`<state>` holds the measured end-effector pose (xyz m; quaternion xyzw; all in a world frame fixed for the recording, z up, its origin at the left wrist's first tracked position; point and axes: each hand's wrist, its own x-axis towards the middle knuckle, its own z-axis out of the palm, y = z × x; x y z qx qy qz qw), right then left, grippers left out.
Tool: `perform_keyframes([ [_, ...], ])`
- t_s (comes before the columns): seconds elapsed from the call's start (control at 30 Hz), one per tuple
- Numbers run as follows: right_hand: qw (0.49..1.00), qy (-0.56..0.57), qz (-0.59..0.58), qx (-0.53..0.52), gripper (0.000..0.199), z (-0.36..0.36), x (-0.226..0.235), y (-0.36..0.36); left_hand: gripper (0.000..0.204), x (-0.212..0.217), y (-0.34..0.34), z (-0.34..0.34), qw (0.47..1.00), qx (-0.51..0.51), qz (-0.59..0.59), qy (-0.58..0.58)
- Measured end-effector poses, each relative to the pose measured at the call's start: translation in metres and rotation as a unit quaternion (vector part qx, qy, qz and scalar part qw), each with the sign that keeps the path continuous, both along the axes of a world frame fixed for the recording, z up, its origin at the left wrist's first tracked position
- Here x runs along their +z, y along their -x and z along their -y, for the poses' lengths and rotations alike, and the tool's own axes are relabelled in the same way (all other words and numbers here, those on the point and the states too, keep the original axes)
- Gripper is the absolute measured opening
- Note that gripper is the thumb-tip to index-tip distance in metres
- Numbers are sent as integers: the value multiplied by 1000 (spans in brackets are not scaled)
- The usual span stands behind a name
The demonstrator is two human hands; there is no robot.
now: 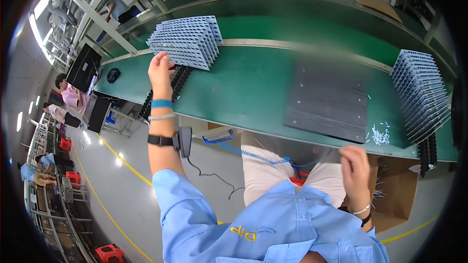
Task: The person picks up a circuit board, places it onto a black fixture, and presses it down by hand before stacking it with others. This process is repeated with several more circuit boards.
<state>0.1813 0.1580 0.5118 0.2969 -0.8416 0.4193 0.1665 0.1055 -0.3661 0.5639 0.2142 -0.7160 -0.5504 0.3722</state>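
Note:
My left hand reaches up to the near edge of a fanned stack of pale blue-grey perforated boards on the green bench; whether it grips a board is hidden. The wrist wears a blue band and a black strap with a small device. My right hand hovers below the bench's front edge, fingers curled, with nothing visible in it. A dark grey flat panel lies on the bench in front of me, blurred.
A second fanned stack of boards sits at the right, with small white clipped bits beside it. A cardboard box stands under the bench at right. A blue coiled cord hangs below. Other workers sit at far left.

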Motion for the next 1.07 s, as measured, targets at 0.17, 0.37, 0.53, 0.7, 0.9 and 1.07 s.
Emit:
perform_keyframes([
  [0.17,998,-30,0,61,22,37,-15,12,34,16,54,39,986,64,19,-153],
  [0.37,998,-32,26,47,22,52,-33,17,38,7,90,70,972,98,145,-158],
  [0.53,999,-35,22,31,22,51,-38,27,33,8,101,77,963,53,216,-154],
  [0.7,998,-40,0,44,23,51,-37,34,28,25,102,77,955,82,253,-131],
  [0.9,998,-13,3,62,24,42,-45,37,26,67,59,84,967,101,203,-113],
  [1.07,995,3,-7,97,26,34,-50,38,27,105,-20,66,988,38,147,-26],
])
